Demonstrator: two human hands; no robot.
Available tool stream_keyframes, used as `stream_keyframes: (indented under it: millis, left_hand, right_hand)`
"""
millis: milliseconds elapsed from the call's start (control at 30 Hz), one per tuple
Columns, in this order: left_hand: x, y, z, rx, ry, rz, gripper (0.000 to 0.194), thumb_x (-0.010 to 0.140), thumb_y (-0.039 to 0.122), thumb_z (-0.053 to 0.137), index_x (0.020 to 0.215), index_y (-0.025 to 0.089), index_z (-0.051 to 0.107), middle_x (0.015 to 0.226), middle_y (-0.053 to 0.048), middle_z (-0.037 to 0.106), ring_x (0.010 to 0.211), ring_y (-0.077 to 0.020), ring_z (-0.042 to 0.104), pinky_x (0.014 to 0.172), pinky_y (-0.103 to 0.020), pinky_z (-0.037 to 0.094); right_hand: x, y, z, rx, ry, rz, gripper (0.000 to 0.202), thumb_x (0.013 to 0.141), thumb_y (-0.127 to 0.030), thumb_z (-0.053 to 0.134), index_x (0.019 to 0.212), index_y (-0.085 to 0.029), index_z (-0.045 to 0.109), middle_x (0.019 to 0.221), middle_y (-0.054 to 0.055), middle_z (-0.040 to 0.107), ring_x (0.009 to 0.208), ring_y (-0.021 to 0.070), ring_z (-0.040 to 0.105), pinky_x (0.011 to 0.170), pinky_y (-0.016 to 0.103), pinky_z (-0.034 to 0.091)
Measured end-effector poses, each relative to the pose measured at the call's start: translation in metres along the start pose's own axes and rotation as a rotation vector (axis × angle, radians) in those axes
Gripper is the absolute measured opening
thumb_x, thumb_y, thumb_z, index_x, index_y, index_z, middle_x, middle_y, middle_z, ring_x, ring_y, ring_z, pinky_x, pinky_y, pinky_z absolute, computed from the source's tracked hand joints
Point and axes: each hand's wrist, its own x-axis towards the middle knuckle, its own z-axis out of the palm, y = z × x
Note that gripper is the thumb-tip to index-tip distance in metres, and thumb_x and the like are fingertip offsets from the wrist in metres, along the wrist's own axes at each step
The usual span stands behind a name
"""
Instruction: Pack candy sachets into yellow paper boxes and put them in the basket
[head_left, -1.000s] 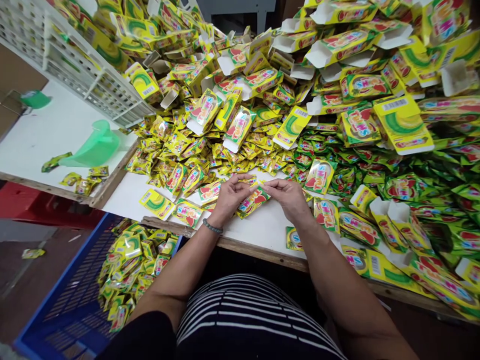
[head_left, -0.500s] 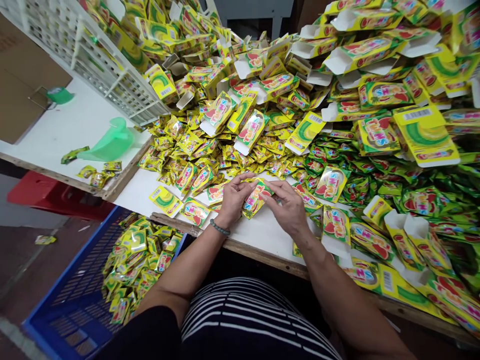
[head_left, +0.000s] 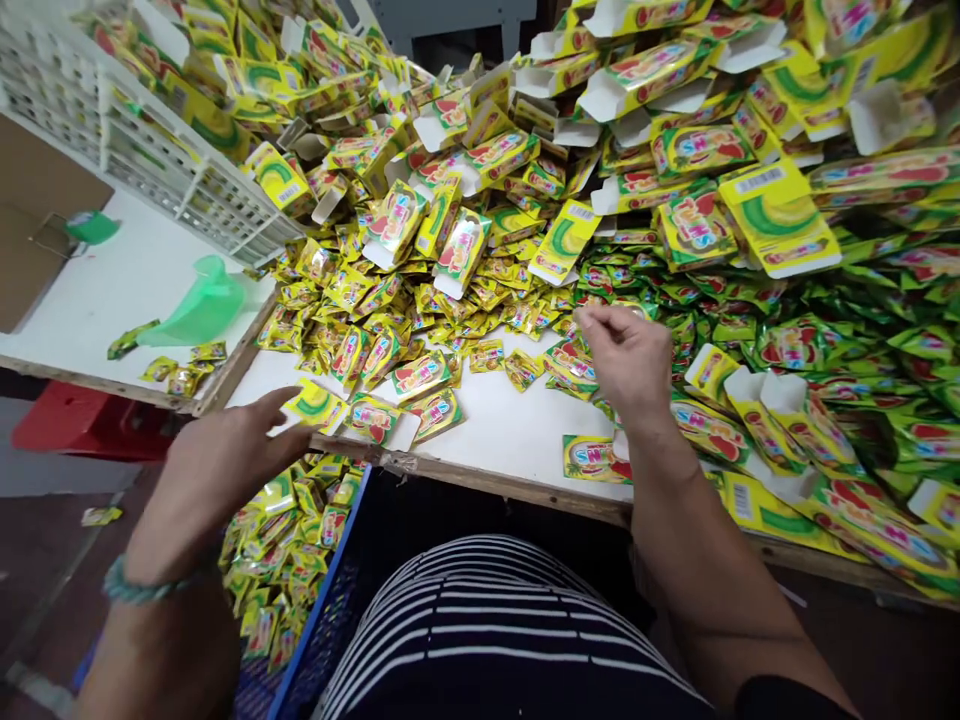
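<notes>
My left hand (head_left: 232, 450) is at the table's front edge, above the blue crate (head_left: 319, 590). Its thumb and fingers are apart, close to a flat yellow candy box (head_left: 315, 405); whether they touch it I cannot tell. Over the table, my right hand (head_left: 630, 365) has its fingers closed at the border of the yellow and green sachets. What it pinches, if anything, is hidden. Small candy boxes (head_left: 421, 375) lie between the hands, beside loose yellow sachets (head_left: 523, 368). Another box (head_left: 596, 458) lies near the front edge, below my right hand.
Open-ended candy boxes (head_left: 652, 75) are heaped at the back and right, above green sachets (head_left: 795, 345). A white plastic basket (head_left: 187, 190) leans at the left. Beside it are a green scoop (head_left: 199, 305) and a red stool (head_left: 90, 425). Packed boxes fill the blue crate.
Both hands held a candy box together; now they have parted. My left hand moved left and down over the crate, my right hand up and right. The view has shifted to the right.
</notes>
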Motion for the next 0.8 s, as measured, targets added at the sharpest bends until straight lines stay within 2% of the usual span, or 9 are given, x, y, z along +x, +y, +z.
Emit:
stream_keyframes:
  millis: [67,133,233,300,400,467,533,667,800]
  left_hand:
    - [-0.004,0.008,-0.004,0.131,-0.027,-0.035,0.035,0.076,0.046,0.06,0.102,0.025,0.071,0.069,-0.002,0.07,0.065,-0.025,0.064,0.056,-0.027,0.036]
    - [0.0,0.039,0.011,0.017,-0.052,0.013,0.035,0.086,0.046,0.05,0.104,0.023,0.069,0.084,-0.005,0.074,0.075,-0.0244,0.066,0.063,-0.029,0.041]
    - [0.022,0.103,0.056,-0.141,-0.051,0.115,0.032,0.088,0.045,0.05,0.086,0.019,0.07,0.079,-0.008,0.071,0.075,-0.0238,0.065,0.068,-0.031,0.043]
    - [0.04,0.141,0.089,-0.208,-0.032,0.173,0.031,0.085,0.045,0.056,0.079,0.017,0.068,0.077,-0.011,0.069,0.08,-0.0263,0.065,0.07,-0.032,0.043]
    - [0.06,0.178,0.131,-0.292,-0.107,0.239,0.028,0.076,0.042,0.07,0.078,0.015,0.063,0.086,-0.016,0.066,0.088,-0.0312,0.064,0.074,-0.034,0.043]
    - [0.065,0.188,0.148,-0.322,-0.174,0.261,0.026,0.069,0.035,0.077,0.076,0.015,0.06,0.085,-0.014,0.064,0.087,-0.0311,0.063,0.074,-0.035,0.043]
    - [0.066,0.189,0.156,-0.366,-0.229,0.26,0.027,0.064,0.029,0.08,0.074,0.018,0.058,0.075,-0.009,0.061,0.081,-0.0277,0.061,0.071,-0.033,0.042]
    - [0.064,0.175,0.156,-0.533,-0.271,0.222,0.027,0.061,0.022,0.078,0.066,0.02,0.052,0.057,0.002,0.051,0.058,-0.0172,0.05,0.06,-0.028,0.035]
    - [0.06,0.158,0.155,-0.963,-0.366,0.067,0.028,0.06,0.025,0.078,0.079,0.019,0.058,0.052,0.006,0.05,0.049,-0.0114,0.045,0.054,-0.025,0.034]
  right_hand:
    - [0.009,-0.003,-0.008,-0.165,-0.012,0.01,0.026,0.085,-0.035,0.054,0.083,-0.018,0.074,0.078,0.005,0.071,0.07,0.0191,0.063,0.068,0.032,0.048]
    - [0.012,-0.006,-0.012,-0.354,-0.122,0.032,0.025,0.086,-0.034,0.054,0.084,-0.019,0.074,0.078,0.006,0.071,0.074,0.0217,0.064,0.07,0.034,0.047]
    - [0.006,0.002,-0.014,-0.593,-0.33,0.03,0.025,0.086,-0.037,0.056,0.091,-0.02,0.074,0.081,0.009,0.072,0.081,0.0263,0.064,0.071,0.036,0.045]
    - [-0.001,0.017,-0.014,-0.682,-0.396,-0.047,0.032,0.081,-0.043,0.064,0.103,-0.02,0.072,0.095,0.013,0.072,0.093,0.0311,0.062,0.077,0.04,0.045]
    - [-0.009,0.042,-0.011,-0.699,-0.43,-0.133,0.052,0.069,-0.043,0.076,0.116,-0.022,0.066,0.106,0.014,0.069,0.104,0.035,0.058,0.086,0.046,0.045]
    - [-0.011,0.053,-0.004,-0.632,-0.418,-0.115,0.053,0.07,-0.039,0.075,0.119,-0.021,0.064,0.104,0.014,0.069,0.1,0.0335,0.06,0.087,0.046,0.046]
    - [-0.01,0.056,0.005,-0.523,-0.361,-0.072,0.048,0.078,-0.036,0.067,0.123,-0.019,0.06,0.102,0.012,0.069,0.094,0.0303,0.062,0.084,0.043,0.048]
    - [-0.005,0.052,0.013,-0.37,-0.304,-0.064,0.033,0.087,-0.03,0.052,0.116,-0.018,0.062,0.1,0.01,0.069,0.086,0.025,0.064,0.079,0.038,0.049]
    - [-0.006,0.05,0.003,-0.409,-0.283,-0.049,0.032,0.087,-0.042,0.055,0.104,-0.019,0.067,0.097,0.012,0.07,0.093,0.0281,0.063,0.084,0.041,0.048]
